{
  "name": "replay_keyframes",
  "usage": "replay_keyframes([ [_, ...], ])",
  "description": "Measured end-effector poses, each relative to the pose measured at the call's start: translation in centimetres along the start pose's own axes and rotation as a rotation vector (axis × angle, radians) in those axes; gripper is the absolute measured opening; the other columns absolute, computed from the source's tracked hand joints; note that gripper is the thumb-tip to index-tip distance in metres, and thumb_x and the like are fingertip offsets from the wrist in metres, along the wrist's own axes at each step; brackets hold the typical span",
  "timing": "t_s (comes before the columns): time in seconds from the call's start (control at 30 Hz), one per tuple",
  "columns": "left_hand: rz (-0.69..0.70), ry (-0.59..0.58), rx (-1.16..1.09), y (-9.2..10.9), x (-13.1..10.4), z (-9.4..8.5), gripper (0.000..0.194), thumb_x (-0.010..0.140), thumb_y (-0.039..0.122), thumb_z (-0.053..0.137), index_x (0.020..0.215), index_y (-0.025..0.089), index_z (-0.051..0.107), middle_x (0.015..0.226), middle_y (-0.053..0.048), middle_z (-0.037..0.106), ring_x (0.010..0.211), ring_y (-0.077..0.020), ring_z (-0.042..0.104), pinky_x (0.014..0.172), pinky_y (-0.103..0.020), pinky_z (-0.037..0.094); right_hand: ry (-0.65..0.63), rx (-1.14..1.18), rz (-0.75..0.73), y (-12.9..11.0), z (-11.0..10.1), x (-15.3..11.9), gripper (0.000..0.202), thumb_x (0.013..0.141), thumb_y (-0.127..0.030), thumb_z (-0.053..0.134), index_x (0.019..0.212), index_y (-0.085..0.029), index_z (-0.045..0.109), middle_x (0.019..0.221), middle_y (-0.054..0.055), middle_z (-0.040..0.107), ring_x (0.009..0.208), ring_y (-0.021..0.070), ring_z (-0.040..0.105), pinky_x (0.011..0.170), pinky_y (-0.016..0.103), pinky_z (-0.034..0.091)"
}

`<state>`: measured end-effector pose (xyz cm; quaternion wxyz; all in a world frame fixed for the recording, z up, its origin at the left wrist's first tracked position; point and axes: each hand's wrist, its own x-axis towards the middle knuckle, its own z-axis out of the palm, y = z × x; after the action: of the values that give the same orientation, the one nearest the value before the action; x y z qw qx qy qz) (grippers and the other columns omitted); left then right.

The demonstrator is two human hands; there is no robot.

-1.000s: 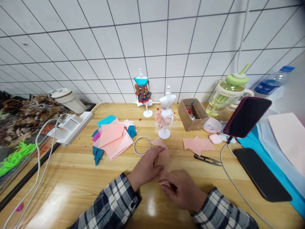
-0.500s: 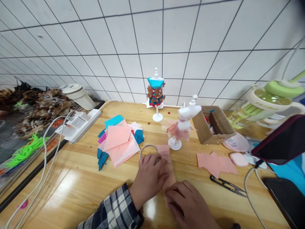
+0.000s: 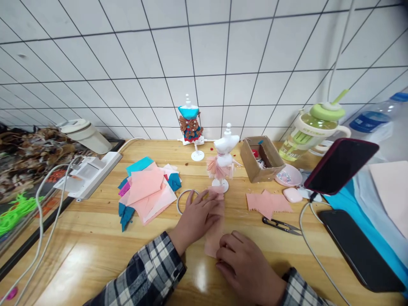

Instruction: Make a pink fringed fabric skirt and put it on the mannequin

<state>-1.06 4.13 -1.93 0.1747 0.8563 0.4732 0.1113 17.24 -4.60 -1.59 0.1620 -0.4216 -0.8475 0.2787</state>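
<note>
A pink fabric strip [image 3: 214,238] lies lengthwise on the wooden table, below a small white mannequin [image 3: 225,158] in a pink skirt. My left hand [image 3: 196,219] lies over the strip's upper left part with its fingers spread, pressing it flat. Its fingertips reach near a ring [image 3: 181,202] on the table. Curled at the strip's lower right edge is my right hand [image 3: 244,263]; whether its fingers pinch the edge is hidden. To the left sits a pile of pink fabric pieces [image 3: 148,185] with teal scraps.
Behind stand a mannequin in teal and brown [image 3: 190,123] and a cardboard box [image 3: 261,163]. At right are pink scraps [image 3: 267,203], black snips [image 3: 282,226], a propped phone [image 3: 341,165], a black phone [image 3: 360,250] and a green-lidded bottle [image 3: 310,131]. A power strip [image 3: 92,178] lies left.
The view has shifted to the right. My left hand's fingers have spread out over the strip, and my right hand has moved slightly off its lower end, uncovering more of it.
</note>
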Motion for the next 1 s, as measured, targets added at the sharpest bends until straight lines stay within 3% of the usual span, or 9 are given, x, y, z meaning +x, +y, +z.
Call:
replay_keyframes([
  [0.13, -0.028, 0.142, 0.028, 0.0, 0.0, -0.2, 0.048, 0.081, 0.027, 0.065, 0.127, 0.026, 0.052, 0.14, -0.008, 0.051, 0.13, -0.0293, 0.04, 0.109, -0.056, 0.021, -0.024, -0.054, -0.011, 0.3, 0.5, 0.0, 0.002, 0.084, -0.023, 0.062, 0.085, -0.024, 0.06, 0.087, -0.002, 0.062, 0.084, 0.0176, 0.048, 0.072, 0.032, 0.034],
  [0.23, -0.025, 0.307, -0.002, 0.0, -1.5, -1.6, 0.028, 0.084, 0.026, 0.062, 0.112, 0.024, 0.061, 0.119, -0.008, 0.062, 0.113, -0.0255, 0.051, 0.098, -0.046, 0.036, -0.008, -0.076, 0.006, 0.6, 0.5, 0.0, 0.002, 0.085, -0.021, 0.06, 0.084, -0.024, 0.061, 0.086, -0.001, 0.062, 0.083, 0.0178, 0.048, 0.071, 0.033, 0.033],
  [0.27, 0.033, 0.324, -0.017, 0.0, -2.2, -2.1, 0.019, 0.087, 0.022, 0.057, 0.104, 0.024, 0.064, 0.107, -0.007, 0.066, 0.105, -0.0231, 0.054, 0.094, -0.043, 0.038, -0.004, -0.074, 0.008, 0.7, 0.4, 0.0, 0.003, 0.085, -0.021, 0.06, 0.083, -0.023, 0.061, 0.085, -0.001, 0.062, 0.083, 0.0179, 0.048, 0.071, 0.033, 0.033],
  [0.3, 0.15, 0.283, -0.047, 0.0, -3.0, -2.6, 0.017, 0.087, 0.018, 0.055, 0.099, 0.025, 0.065, 0.096, -0.004, 0.068, 0.094, -0.02, 0.056, 0.088, -0.039, 0.04, 0.004, -0.068, 0.011, 0.8, 0.2, 0.0, 0.004, 0.085, -0.02, 0.059, 0.083, -0.023, 0.061, 0.084, -0.001, 0.062, 0.083, 0.018, 0.049, 0.07, 0.033, 0.033],
  [0.37, 0.376, 0.035, -0.124, 0.0, -4.3, -3.3, 0.017, 0.085, 0.018, 0.056, 0.097, 0.026, 0.066, 0.087, -0.002, 0.068, 0.082, -0.0174, 0.056, 0.079, -0.035, 0.041, 0.035, -0.05, 0.025, 0.9, -0.1, 0.0, 0.007, 0.086, -0.019, 0.057, 0.082, -0.023, 0.061, 0.083, 0.0, 0.062, 0.082, 0.0182, 0.049, 0.071, 0.033, 0.034],
  [0.47, 0.326, -0.142, -0.122, 0.2, -4.8, -3.3, 0.009, 0.083, 0.021, 0.06, 0.088, 0.024, 0.066, 0.088, -0.002, 0.067, 0.084, -0.0181, 0.055, 0.076, -0.034, 0.04, 0.076, -0.022, 0.003, 0.6, -0.2, 0.1, 0.01, 0.087, -0.018, 0.055, 0.092, -0.023, 0.062, 0.091, 0.001, 0.064, 0.085, 0.0186, 0.05, 0.075, 0.033, 0.037],
  [0.6, 0.293, -0.129, -0.078, 0.6, -4.1, -2.4, 0.008, 0.086, 0.025, 0.059, 0.086, 0.023, 0.066, 0.088, -0.001, 0.067, 0.085, -0.0172, 0.055, 0.078, -0.034, 0.038, 0.081, -0.061, -0.043, 0.2, 0.4, 0.7, 0.012, 0.086, -0.021, 0.059, 0.097, -0.023, 0.061, 0.104, 0.001, 0.065, 0.09, 0.0181, 0.051, 0.078, 0.033, 0.039],
  [0.8, 0.34, -0.043, 0.024, 1.7, -4.4, -2.5, 0.012, 0.089, 0.027, 0.056, 0.085, 0.023, 0.066, 0.089, -0.003, 0.067, 0.085, -0.0182, 0.054, 0.079, -0.036, 0.036, 0.076, -0.173, -0.054, 0.7, 0.1, 0.9, 0.006, 0.088, -0.02, 0.057, 0.091, -0.021, 0.062, 0.09, 0.003, 0.064, 0.086, 0.0192, 0.051, 0.074, 0.033, 0.039],
  [1.0, 0.355, -0.087, 0.051, 2.5, -5.0, -2.2, 0.015, 0.09, 0.023, 0.052, 0.085, 0.022, 0.067, 0.081, -0.003, 0.066, 0.083, -0.0179, 0.054, 0.076, -0.035, 0.038, 0.118, -0.229, -0.046, 0.4, -0.8, 0.2, 0.009, 0.088, -0.02, 0.054, 0.095, -0.019, 0.059, 0.093, 0.006, 0.062, 0.085, 0.0203, 0.049, 0.073, 0.034, 0.038],
])
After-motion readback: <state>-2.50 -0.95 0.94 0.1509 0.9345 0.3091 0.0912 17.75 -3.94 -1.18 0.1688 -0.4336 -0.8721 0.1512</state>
